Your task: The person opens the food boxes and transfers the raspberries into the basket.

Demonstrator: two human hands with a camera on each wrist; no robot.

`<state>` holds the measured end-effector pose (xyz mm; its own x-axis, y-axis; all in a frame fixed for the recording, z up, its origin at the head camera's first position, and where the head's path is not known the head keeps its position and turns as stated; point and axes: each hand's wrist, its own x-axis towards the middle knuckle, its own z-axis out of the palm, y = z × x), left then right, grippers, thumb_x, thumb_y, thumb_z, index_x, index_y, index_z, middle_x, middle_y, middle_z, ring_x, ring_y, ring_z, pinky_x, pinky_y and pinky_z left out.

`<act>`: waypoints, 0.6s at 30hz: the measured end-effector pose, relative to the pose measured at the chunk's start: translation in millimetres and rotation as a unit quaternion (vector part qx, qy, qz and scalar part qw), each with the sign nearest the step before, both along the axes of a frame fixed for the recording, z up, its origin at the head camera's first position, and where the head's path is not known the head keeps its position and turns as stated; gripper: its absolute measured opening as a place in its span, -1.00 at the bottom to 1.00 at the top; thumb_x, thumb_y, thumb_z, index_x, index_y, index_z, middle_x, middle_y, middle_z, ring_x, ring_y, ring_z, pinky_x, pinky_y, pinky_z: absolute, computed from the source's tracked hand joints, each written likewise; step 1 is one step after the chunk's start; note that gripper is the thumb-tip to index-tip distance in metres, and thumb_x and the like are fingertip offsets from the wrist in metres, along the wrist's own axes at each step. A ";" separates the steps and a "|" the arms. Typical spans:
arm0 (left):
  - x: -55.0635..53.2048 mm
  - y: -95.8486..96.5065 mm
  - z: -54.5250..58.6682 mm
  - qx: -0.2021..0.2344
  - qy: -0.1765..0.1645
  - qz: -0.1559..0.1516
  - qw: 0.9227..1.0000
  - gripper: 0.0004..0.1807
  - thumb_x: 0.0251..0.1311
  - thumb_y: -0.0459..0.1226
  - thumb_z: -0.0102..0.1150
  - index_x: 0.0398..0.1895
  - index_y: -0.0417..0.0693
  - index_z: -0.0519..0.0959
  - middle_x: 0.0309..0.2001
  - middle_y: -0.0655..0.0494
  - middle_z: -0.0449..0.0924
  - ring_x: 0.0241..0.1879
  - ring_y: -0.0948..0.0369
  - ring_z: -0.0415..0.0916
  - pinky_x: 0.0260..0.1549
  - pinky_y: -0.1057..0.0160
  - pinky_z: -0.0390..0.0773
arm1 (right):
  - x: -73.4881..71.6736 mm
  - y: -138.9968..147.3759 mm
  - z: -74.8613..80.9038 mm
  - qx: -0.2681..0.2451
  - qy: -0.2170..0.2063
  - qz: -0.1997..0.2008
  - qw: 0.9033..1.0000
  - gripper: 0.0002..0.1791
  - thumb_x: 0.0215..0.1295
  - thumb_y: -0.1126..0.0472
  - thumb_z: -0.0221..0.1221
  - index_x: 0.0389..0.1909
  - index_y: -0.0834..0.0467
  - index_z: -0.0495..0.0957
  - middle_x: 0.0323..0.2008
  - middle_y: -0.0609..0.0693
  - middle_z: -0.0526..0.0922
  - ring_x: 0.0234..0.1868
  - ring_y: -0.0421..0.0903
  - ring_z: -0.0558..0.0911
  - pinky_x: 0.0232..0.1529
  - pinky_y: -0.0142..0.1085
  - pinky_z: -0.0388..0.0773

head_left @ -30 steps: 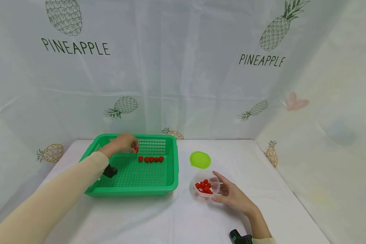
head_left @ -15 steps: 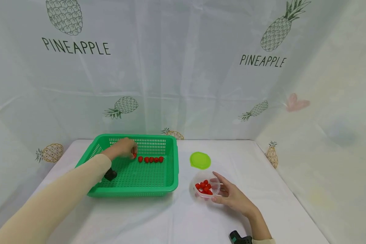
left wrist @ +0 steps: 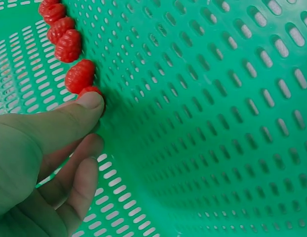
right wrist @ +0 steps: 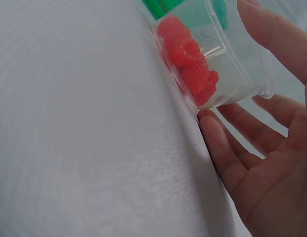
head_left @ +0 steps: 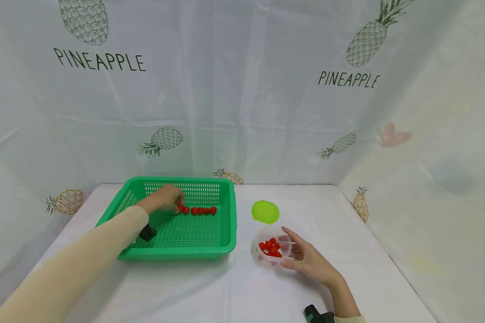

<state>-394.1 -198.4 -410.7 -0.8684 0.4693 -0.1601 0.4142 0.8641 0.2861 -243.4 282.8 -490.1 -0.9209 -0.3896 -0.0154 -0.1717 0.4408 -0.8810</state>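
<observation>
In the head view, my left hand (head_left: 163, 198) is inside the green basket (head_left: 232, 220), near its back wall. Its thumb and fingers pinch a raspberry (left wrist: 89, 90), mostly hidden under the thumb in the left wrist view. This berry sits at the end of a row of raspberries (left wrist: 67, 45) along the basket's wall. My right hand (head_left: 309, 260) curves around the side of a clear plastic cup (right wrist: 252, 74) on the table. Several raspberries (right wrist: 184, 51) lie at the bottom of that cup.
Behind the cup lies a light green lid (head_left: 265, 211), flat on the white cloth-covered table (head_left: 242, 291). A pineapple-printed curtain (head_left: 242, 103) hangs along the table's back edge. A black wrist device (head_left: 147, 233) overlaps the basket's left part.
My left hand has lowered the raspberry to the basket floor and brought it to the left end of the row. The right hand stays at the cup.
</observation>
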 end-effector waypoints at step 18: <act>3.4 1.7 -4.7 0.046 -0.002 -0.001 0.999 -0.76 0.19 -0.51 0.46 -0.23 -0.13 0.59 -0.25 0.01 0.62 -0.26 0.11 0.52 -0.27 0.08 0.57 | -0.1 0.1 0.5 -0.003 -0.002 0.000 1.000 0.05 0.33 0.09 0.48 0.71 0.01 0.09 0.46 0.18 0.45 0.39 0.21 0.52 0.37 -0.10 0.52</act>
<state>-390.7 -196.6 -415.4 -0.8672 0.4833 -0.1197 0.4138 0.8333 0.3667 -243.6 282.9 -489.5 -0.9207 -0.3900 -0.0169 -0.1681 0.4350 -0.8846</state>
